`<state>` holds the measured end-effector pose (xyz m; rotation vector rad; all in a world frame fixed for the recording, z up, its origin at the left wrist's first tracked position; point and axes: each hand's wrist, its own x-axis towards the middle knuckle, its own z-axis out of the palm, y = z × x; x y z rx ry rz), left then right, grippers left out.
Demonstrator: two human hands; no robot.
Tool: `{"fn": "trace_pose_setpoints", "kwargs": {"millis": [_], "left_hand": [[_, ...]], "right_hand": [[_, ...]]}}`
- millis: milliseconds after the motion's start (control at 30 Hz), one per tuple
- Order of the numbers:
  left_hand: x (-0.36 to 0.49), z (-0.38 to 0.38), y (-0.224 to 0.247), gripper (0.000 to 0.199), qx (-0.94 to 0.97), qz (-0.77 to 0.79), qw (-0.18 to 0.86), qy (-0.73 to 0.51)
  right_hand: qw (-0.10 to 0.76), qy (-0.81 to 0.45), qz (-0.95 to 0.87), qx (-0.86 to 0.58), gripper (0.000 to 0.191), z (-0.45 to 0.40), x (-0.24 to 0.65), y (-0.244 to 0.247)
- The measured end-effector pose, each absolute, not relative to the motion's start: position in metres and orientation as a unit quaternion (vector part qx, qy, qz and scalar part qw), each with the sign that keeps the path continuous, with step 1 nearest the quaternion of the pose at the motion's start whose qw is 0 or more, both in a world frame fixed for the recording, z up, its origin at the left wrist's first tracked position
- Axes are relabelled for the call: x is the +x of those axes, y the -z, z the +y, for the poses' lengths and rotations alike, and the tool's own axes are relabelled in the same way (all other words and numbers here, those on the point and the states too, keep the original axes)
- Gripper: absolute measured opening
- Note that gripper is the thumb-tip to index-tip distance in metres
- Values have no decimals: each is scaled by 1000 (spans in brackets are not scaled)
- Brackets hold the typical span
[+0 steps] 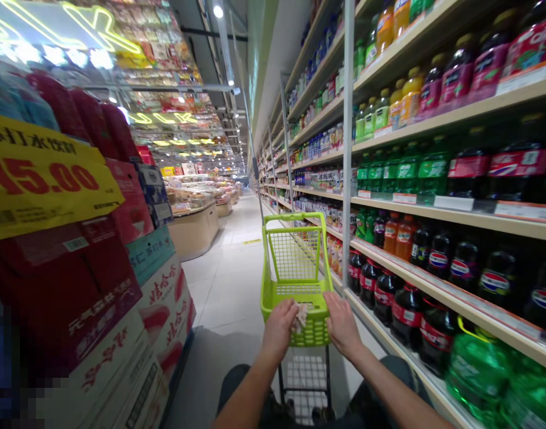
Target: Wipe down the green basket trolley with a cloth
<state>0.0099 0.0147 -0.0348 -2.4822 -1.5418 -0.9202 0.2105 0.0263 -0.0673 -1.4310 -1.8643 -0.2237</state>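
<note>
While the green cart sits at twelve o'clock, left hand curled around a crumpled scrap, right hand gripping the near rim, even pressure should best clear the shelves at three o'clock.

There is one view only, so no part of the scene is shared with a second one. This camera sits on the head, above and behind the green shopping cart. It faces forward along the aisle and also down at the cart, which is near and stands a little right of the middle. Past the cart, the view reaches far, to the distant end of the aisle.
</note>
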Motion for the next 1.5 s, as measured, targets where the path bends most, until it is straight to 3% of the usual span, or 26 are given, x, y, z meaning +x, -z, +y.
{"fn": "trace_pose_setpoints", "kwargs": {"millis": [133,233,333,467,633,867,1100,1333,1500], "left_hand": [[-27,15,42,41,-737,-590,58,324],[7,15,46,37,-775,-543,43,321],[51,18,45,33,-830,-457,34,317],[33,19,40,34,-828,-474,32,297],[-18,14,37,38,-755,-585,53,291],[60,18,38,29,-853,-435,62,280],[-4,25,42,36,-773,-550,88,303],[31,23,46,33,-851,-434,111,272],[-16,23,40,38,-781,-554,119,261]], "right_hand": [[361,36,-724,-587,70,24,213,83],[334,20,-732,-594,71,19,207,83],[285,15,-748,-599,60,14,199,66],[231,-3,-753,-616,56,10,195,42],[228,-19,-732,-642,62,10,191,42],[200,22,-742,-640,54,11,201,43],[200,60,-777,-594,55,9,196,38],[210,38,-789,-576,55,9,192,46],[249,48,-780,-572,58,9,201,56]]}}
